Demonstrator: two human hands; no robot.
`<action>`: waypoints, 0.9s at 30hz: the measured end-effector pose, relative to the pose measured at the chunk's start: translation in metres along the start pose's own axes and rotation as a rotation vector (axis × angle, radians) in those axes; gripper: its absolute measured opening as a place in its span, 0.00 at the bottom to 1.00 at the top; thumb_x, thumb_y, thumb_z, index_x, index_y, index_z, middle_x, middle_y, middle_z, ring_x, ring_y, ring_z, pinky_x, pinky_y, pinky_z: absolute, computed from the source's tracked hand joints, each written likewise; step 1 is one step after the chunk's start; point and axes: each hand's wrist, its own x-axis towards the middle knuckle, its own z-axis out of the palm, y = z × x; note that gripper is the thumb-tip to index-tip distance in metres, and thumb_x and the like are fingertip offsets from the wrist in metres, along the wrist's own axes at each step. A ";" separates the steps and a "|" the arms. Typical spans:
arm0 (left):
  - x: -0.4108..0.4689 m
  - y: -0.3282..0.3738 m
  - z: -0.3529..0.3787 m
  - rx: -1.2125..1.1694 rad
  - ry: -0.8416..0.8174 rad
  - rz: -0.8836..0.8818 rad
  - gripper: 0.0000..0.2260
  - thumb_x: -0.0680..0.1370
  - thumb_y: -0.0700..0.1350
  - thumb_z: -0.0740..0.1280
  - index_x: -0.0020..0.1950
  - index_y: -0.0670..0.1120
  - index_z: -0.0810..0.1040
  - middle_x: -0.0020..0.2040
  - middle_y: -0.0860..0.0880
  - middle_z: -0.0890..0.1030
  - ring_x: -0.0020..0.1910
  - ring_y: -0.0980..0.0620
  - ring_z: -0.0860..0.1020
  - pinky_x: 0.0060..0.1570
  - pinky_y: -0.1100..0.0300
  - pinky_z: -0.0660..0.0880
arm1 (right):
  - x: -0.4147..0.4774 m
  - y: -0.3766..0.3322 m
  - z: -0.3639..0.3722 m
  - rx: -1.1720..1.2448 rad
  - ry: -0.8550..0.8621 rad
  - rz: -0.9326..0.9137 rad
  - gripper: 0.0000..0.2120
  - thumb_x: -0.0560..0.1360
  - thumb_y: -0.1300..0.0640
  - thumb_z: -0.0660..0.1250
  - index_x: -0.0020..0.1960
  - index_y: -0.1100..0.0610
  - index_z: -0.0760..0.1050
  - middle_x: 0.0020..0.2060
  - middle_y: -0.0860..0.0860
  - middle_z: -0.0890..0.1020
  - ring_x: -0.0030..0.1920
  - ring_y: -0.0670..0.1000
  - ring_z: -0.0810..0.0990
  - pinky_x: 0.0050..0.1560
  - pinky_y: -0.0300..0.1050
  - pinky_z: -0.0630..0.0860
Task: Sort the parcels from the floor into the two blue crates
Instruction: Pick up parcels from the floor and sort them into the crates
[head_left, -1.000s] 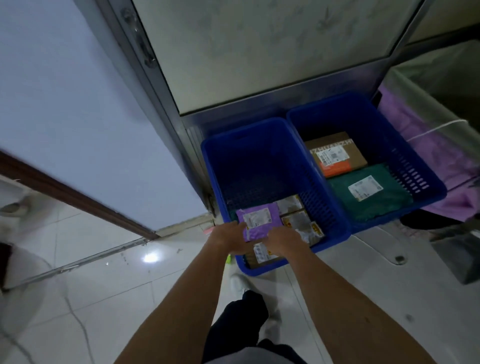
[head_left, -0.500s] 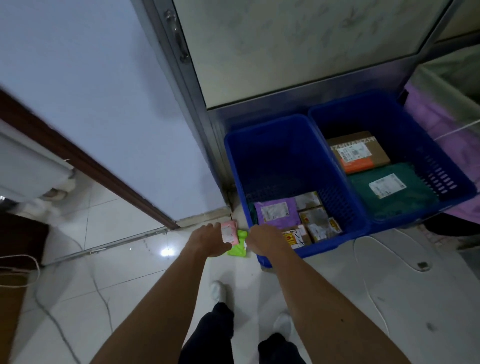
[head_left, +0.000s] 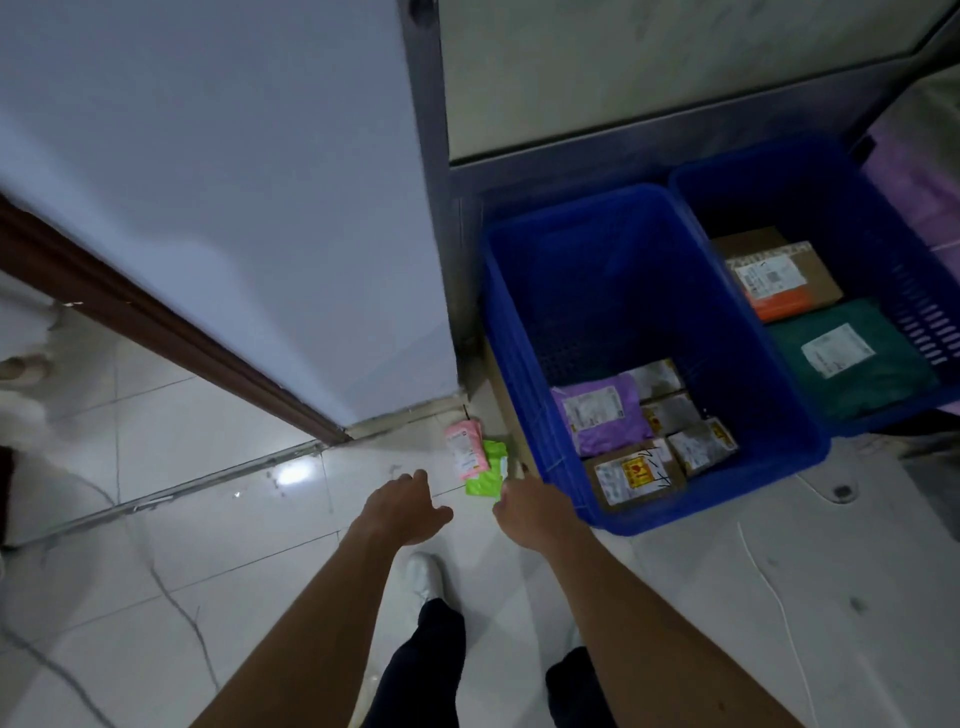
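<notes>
Two small parcels lie on the floor tiles by the wall corner: a pink one (head_left: 464, 449) and a green one (head_left: 489, 469) partly under it. My left hand (head_left: 402, 506) hovers just below them, fingers loosely spread and holding nothing. My right hand (head_left: 524, 506) reaches beside the green parcel, fingers loose, also holding nothing. To the right stand two blue crates. The left crate (head_left: 524, 338) holds a purple mailer (head_left: 600, 413) and several small brown and grey packets. The right crate (head_left: 930, 322) holds a brown box (head_left: 774, 273) and a dark green mailer (head_left: 852, 358).
A pale wall (head_left: 234, 208) with a dark brown skirting strip (head_left: 171, 338) fills the left. A metal-framed door (head_left: 597, 78) stands behind the crates. A white cable (head_left: 774, 582) trails over the floor at the right. My shoes and dark trousers (head_left: 436, 649) are below.
My hands have drawn back from the left crate toward the pink and green parcels on the floor. The view has swung left, bringing those two parcels into sight.
</notes>
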 end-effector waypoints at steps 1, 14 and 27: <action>0.010 -0.012 0.002 -0.010 -0.009 0.007 0.31 0.79 0.60 0.62 0.75 0.42 0.64 0.69 0.42 0.74 0.67 0.43 0.75 0.62 0.51 0.72 | 0.007 -0.006 0.006 0.013 -0.001 0.022 0.17 0.80 0.49 0.56 0.61 0.57 0.76 0.60 0.56 0.80 0.56 0.58 0.80 0.54 0.50 0.77; 0.163 -0.072 0.093 -0.265 -0.150 0.014 0.28 0.80 0.58 0.62 0.78 0.50 0.63 0.74 0.48 0.72 0.72 0.47 0.71 0.68 0.55 0.67 | 0.153 0.015 0.127 0.105 -0.140 0.222 0.22 0.82 0.50 0.55 0.74 0.53 0.66 0.66 0.55 0.75 0.65 0.58 0.76 0.57 0.48 0.71; 0.396 -0.082 0.252 -0.522 -0.190 -0.070 0.25 0.80 0.53 0.61 0.78 0.53 0.64 0.73 0.48 0.73 0.72 0.46 0.71 0.70 0.54 0.68 | 0.381 0.097 0.284 0.036 -0.172 0.272 0.20 0.81 0.49 0.59 0.69 0.56 0.71 0.65 0.57 0.78 0.65 0.59 0.76 0.59 0.48 0.73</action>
